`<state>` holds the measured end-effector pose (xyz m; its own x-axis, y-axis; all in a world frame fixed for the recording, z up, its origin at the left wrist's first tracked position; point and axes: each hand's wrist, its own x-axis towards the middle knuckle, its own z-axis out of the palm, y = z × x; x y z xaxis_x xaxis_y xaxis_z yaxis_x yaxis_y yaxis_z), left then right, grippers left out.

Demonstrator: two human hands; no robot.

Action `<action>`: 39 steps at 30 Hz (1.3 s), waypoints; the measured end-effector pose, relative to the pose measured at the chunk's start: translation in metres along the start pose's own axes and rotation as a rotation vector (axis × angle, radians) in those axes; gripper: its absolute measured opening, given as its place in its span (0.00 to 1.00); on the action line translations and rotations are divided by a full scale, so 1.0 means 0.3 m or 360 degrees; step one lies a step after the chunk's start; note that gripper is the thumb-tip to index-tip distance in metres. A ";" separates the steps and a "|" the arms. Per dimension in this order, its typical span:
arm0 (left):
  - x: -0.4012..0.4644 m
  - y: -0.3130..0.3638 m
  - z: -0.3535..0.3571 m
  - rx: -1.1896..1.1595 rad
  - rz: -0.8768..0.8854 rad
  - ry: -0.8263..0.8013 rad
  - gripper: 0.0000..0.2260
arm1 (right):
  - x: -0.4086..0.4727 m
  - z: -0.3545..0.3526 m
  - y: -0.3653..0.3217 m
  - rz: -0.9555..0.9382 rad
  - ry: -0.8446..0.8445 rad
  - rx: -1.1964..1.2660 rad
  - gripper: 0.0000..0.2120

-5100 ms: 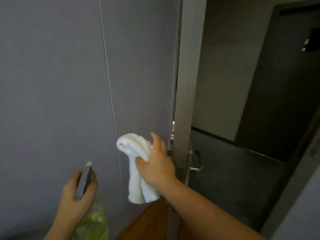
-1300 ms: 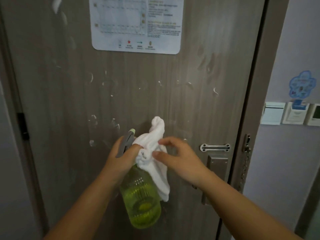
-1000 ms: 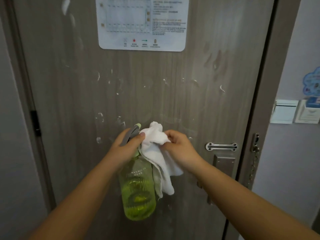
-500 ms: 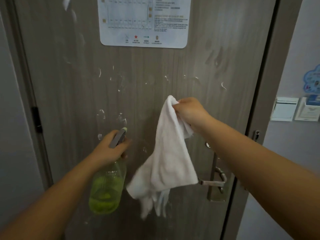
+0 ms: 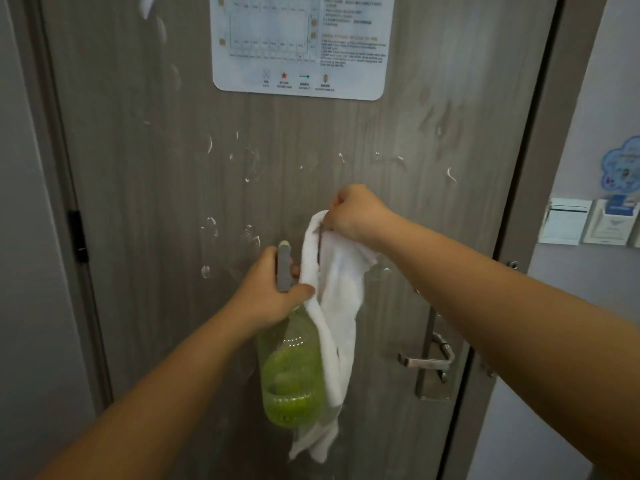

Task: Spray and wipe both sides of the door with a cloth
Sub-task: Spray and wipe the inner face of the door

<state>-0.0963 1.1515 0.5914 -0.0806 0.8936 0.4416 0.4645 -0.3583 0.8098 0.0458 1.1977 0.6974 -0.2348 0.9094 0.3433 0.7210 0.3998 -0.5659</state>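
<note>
White cloth [image 5: 332,306] is held by its top edge in the right hand [image 5: 353,213], whose fingers are curled tight around the bunched fabric. From that grip the cloth hangs straight down, its long axis vertical, just in front of a grey wood-grain door [image 5: 156,306]. The lower part of the cloth drapes against a clear spray bottle [image 5: 291,375] partly filled with green liquid. The bottle is gripped at its neck by the left hand [image 5: 266,292], fingers wrapped around the grey trigger head, nozzle pointing up toward the door.

The two hands are close together, the right one higher and slightly nearer the door. Pale streaks and droplets [image 5: 249,168] are scattered across the door above and left of both hands, so the surface still to be wiped lies upward from the cloth. A printed notice [image 5: 301,46] is fixed to the door higher up. A metal lever handle [image 5: 426,358] lies lower right, beside the hanging cloth, and could snag it. Wall switches [image 5: 585,223] are seen at far right.
</note>
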 end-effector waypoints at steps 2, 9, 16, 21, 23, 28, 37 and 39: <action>-0.011 -0.021 -0.015 0.0038 0.0012 -0.0013 0.15 | -0.008 -0.037 0.044 -0.0020 0.0008 0.0064 0.02; -0.001 -0.091 -0.113 0.0213 0.0062 -0.0037 0.10 | -0.056 -0.061 0.087 -0.0216 -0.0431 -0.0519 0.11; 0.001 -0.049 -0.205 0.0257 0.0019 -0.0423 0.21 | -0.052 -0.058 0.134 -0.0285 -0.0406 -0.0631 0.11; -0.014 0.012 -0.201 -0.0151 -0.0289 -0.0720 0.23 | -0.043 -0.015 0.173 -0.0286 -0.0092 -0.0761 0.15; -0.019 0.018 -0.182 -0.0334 -0.0349 -0.0687 0.28 | -0.026 0.025 0.185 -0.0256 0.0066 -0.0717 0.13; 0.002 0.025 -0.150 -0.0478 -0.0422 -0.0554 0.30 | -0.020 0.138 0.161 0.0118 0.0207 -0.0287 0.07; 0.007 0.012 -0.126 -0.0583 -0.0542 -0.0224 0.16 | -0.129 0.222 0.107 0.0303 -0.0855 0.0996 0.17; 0.000 0.013 -0.109 -0.0626 -0.0524 -0.0204 0.16 | -0.133 0.248 0.100 0.0366 -0.0788 0.1059 0.18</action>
<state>-0.1233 1.1415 0.6072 -0.0463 0.9930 0.1085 0.0650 -0.1054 0.9923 0.0283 1.1821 0.6108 -0.4987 0.8594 -0.1124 0.2896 0.0430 -0.9562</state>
